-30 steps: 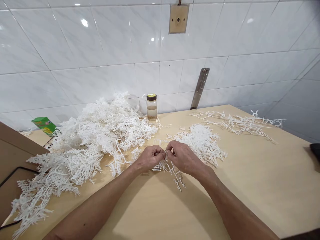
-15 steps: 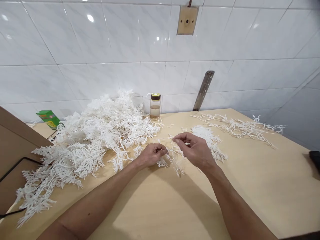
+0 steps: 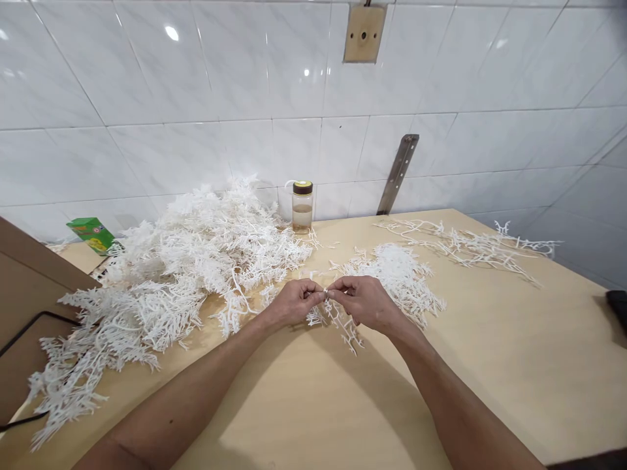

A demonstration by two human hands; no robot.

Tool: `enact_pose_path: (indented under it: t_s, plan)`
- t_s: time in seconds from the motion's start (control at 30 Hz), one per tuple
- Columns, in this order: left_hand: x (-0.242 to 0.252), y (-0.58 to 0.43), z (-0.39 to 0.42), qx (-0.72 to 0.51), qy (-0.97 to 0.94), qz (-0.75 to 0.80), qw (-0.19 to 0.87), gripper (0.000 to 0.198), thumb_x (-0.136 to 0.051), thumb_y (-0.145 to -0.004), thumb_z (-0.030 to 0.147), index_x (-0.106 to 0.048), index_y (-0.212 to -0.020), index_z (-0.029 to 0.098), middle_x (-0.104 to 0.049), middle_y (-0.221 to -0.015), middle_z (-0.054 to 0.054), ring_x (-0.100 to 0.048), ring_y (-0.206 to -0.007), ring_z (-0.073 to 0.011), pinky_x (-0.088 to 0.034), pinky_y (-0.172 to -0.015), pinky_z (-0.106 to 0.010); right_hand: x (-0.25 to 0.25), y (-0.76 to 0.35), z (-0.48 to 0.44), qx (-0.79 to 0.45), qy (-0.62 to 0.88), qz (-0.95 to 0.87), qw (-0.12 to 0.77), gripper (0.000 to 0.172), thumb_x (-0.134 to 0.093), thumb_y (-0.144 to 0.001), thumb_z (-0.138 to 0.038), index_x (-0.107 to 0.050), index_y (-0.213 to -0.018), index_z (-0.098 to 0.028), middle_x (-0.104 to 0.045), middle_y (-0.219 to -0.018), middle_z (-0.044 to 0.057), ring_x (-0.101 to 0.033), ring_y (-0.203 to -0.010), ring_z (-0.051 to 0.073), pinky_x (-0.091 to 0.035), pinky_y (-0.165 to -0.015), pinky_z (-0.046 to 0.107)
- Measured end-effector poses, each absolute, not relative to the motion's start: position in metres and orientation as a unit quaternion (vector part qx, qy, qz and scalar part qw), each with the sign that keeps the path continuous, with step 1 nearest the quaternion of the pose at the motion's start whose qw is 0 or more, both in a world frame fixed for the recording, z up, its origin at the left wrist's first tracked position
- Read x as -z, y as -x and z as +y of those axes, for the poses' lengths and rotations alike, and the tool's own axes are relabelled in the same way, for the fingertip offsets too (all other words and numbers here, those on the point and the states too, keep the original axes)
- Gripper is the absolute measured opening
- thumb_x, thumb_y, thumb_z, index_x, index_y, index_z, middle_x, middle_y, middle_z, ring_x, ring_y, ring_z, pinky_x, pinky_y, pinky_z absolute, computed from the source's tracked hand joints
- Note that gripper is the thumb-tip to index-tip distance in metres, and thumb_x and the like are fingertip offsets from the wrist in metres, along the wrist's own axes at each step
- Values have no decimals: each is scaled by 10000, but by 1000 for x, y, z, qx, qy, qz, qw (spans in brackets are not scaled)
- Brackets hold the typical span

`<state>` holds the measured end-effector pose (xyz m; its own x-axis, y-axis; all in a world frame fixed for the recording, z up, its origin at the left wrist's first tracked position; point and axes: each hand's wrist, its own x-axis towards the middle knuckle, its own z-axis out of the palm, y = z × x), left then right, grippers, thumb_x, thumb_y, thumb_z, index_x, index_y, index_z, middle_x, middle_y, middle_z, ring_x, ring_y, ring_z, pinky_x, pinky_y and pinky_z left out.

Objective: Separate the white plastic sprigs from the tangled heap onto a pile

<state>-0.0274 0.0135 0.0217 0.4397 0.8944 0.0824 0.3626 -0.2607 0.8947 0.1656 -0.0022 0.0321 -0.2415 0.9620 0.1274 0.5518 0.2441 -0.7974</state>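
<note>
Left hand: grip closed, pinching the sprig's top.
Right hand: grip closed on the same sprig, fingertips meeting the left's.
Sprig: white, dangling below the grip onto the tabletop.
Heap: left of the grip.
Pile: just behind the right hand.
Stems: well right of the grip.
Jar: beyond, by the wall.

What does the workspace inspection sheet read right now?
surface: tan table.
job's things: white sprig pinched between both hands; big pile left, small pile behind the hands, stems far right.
clutter: jar, green carton, box, dark item at right edge.
grips: left hand and right hand both shut on sprig.
cables: black cable over box.
surroundings: tiled wall, metal strip, plate.
</note>
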Motion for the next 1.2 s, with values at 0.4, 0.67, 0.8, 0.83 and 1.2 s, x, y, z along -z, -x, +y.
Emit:
enact_pose_path:
  t_s: [0.4, 0.67, 0.8, 0.83, 1.2]
  plan:
    - [-18, 28, 14, -285, -750, 436, 408, 231, -604, -797, 354, -696, -727, 154, -560, -664, 4, -452, -609, -112, -332, -543, -231, -33, -163, -5, -274, 537, -752, 266, 177, -546, -834, -278, -682, -760, -192, -696, -678, 10, -616, -506, 134, -443, -467, 232]
    - [-23, 31, 17, -305, -707, 449, 453, 257, -631, -765, 386, -675, -701, 141, -542, -625, 13, -428, -580, -102, -316, -554, -242, -27, -143, -3, -118, 559, -770, 285, 122, -555, -819, -186, -668, -774, -197, -713, -745, 26, -621, -664, 161, -425, -645, 271]
    - [-25, 25, 10, -296, -734, 403, 459, 201, -658, -756, 327, -690, -696, 138, -593, -702, -10, -478, -615, -109, -358, -569, -241, -27, -153, 5, -92, 620, -709, 324, 116, -567, -801, -204, -664, -737, -204, -711, -705, 30, -633, -644, 180, -451, -669, 291]
    - [-25, 24, 9, -303, -740, 393, 454, 194, -659, -763, 318, -696, -699, 139, -602, -722, -15, -487, -627, -109, -366, -577, -241, -28, -161, 8, -74, 637, -689, 339, 121, -563, -803, -207, -665, -737, -202, -715, -717, 41, -643, -662, 192, -461, -693, 305]
    - [-11, 27, 16, -322, -712, 434, 448, 282, -603, -826, 405, -684, -785, 138, -558, -656, 10, -430, -587, -99, -317, -548, -238, -47, -190, -1, -67, 566, -625, 533, 280, -554, -893, -401, -700, -1002, -188, -714, -899, 86, -649, -667, 189, -548, -661, 343]
